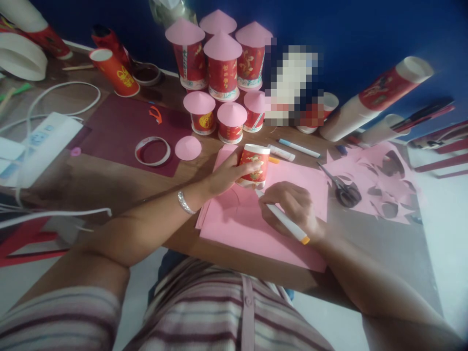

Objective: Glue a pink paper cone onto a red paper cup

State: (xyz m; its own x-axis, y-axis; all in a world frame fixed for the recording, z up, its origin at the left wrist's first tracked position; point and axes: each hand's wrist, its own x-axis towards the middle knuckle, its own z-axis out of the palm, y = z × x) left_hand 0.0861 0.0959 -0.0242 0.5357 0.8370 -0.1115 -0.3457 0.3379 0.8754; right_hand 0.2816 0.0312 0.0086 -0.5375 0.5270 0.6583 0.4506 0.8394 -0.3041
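My left hand (230, 173) is wrapped round a red paper cup (258, 158) with gold figures and a white rim. The cup stands over a stack of pink paper sheets (263, 241). Between the fingers of my right hand (288, 207) is a white marker (287, 222) with an orange end, its tip close to the cup's base. Whether the tip touches the cup or the paper I cannot tell. An orange marker cap (274, 160) and a white tube (281, 152) lie just behind the cup.
Several red cups with pink cone tops (223, 63) stand at the back. Black scissors (345, 192) and cut pink scraps (383, 185) lie to the right, near tall cup stacks (380, 92). On the left are a pink cone (188, 147), a paper ring (152, 150) and a white cable (62, 84).
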